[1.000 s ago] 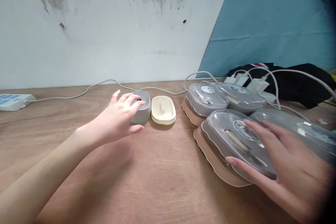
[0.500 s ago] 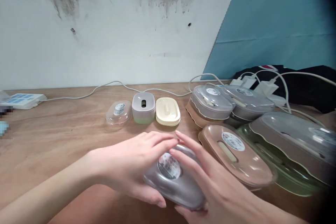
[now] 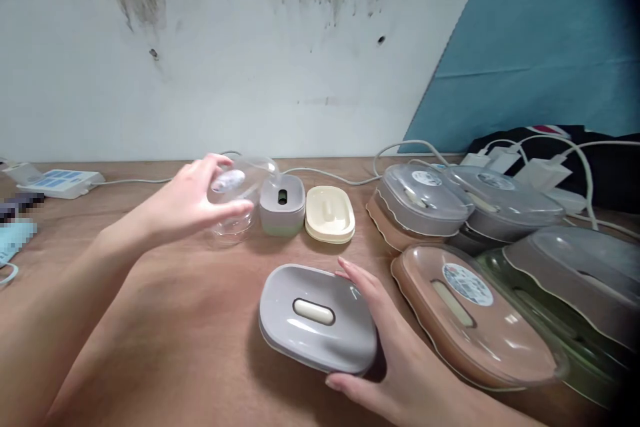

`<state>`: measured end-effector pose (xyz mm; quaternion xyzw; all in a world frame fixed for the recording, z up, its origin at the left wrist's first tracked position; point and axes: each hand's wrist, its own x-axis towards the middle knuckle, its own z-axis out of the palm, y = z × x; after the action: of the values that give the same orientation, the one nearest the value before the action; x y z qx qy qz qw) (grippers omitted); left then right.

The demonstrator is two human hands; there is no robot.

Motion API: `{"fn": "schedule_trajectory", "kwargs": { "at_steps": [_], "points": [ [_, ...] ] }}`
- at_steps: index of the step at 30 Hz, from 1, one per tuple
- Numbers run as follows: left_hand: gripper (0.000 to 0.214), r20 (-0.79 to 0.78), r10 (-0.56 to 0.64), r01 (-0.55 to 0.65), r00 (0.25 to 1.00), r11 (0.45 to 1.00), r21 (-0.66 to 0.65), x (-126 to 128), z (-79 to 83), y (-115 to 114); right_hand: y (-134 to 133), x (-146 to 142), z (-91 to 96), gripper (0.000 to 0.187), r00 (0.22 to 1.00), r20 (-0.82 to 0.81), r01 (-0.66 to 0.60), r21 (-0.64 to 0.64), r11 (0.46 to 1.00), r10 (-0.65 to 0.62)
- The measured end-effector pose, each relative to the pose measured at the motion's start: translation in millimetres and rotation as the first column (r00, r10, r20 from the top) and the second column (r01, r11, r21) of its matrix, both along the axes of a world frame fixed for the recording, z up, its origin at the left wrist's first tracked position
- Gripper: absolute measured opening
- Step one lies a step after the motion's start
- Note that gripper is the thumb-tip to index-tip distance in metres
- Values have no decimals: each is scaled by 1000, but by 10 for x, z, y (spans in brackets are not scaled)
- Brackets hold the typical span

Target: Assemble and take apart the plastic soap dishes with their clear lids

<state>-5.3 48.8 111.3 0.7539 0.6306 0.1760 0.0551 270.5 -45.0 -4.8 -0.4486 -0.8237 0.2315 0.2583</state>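
Observation:
In the head view my left hand (image 3: 193, 197) holds a clear plastic cover (image 3: 254, 180) with a round label, its thumb and fingers at the cover's edge. The cover is tilted over a second clear cover (image 3: 233, 230) on the table. Around the right end of a grey lidded box (image 3: 287, 293) curls my right hand (image 3: 400, 353), thumb at the near side and fingers at the far side. A cream oblong piece (image 3: 314, 311) sits in the slot of its lid. Behind stand a small grey-and-green box (image 3: 283, 213) and a cream lid (image 3: 330, 213).
To the right are a pink covered box (image 3: 480, 320), a green one (image 3: 520, 300) and several grey covered boxes (image 3: 425, 197). A white cable (image 3: 330, 177) runs along the wall to a power strip (image 3: 63, 182) at the left. White plugs (image 3: 543, 173) stand at the back right.
The clear cover has come off the grey box. My left hand has carried it to the back left, while my right hand stays at the box. The view has shifted slightly left.

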Motion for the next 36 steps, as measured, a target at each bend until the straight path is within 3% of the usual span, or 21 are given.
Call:
{"fn": "schedule_trajectory", "kwargs": {
  "at_steps": [2, 4, 7, 10, 16, 22, 32, 34, 36],
  "points": [
    [84, -19, 248, -248, 969, 969, -11, -115, -131, 214, 2, -5, 7, 100, 1000, 10, -20, 8, 1000, 19],
    [89, -53, 362, -366, 931, 925, -107, -166, -323, 391, 2, -10, 7, 96, 999, 18, -33, 12, 999, 33],
    [88, -85, 361, -370, 929, 910, -186, -165, -572, 526, 4, -24, 10, 91, 998, 42, -52, -3, 999, 52],
    [84, -102, 312, -328, 944, 916, -231, -145, -664, 532, 10, -48, 19, 89, 995, 84, -47, -68, 997, 53],
    [94, -132, 277, -303, 952, 920, -249, -129, -670, 482, 39, -66, 34, 89, 997, 69, -13, -155, 988, 24],
    [84, -112, 263, -283, 958, 931, -230, -53, -635, 423, 45, -62, 89, 85, 998, -19, -63, -74, 995, 62],
    [92, -251, 152, -185, 956, 976, -115, 98, -460, 165, 48, -50, 94, 87, 999, -32, -11, -19, 1000, 10],
    [90, -230, 66, -74, 971, 997, -23, 171, -355, 43, 48, -47, 91, 86, 999, -32, -10, -12, 1000, 9],
    [82, -154, -219, 223, 963, 975, 4, 282, -271, -109, 47, -46, 87, 87, 999, -39, -20, -2, 1000, 20]
  ]
}}
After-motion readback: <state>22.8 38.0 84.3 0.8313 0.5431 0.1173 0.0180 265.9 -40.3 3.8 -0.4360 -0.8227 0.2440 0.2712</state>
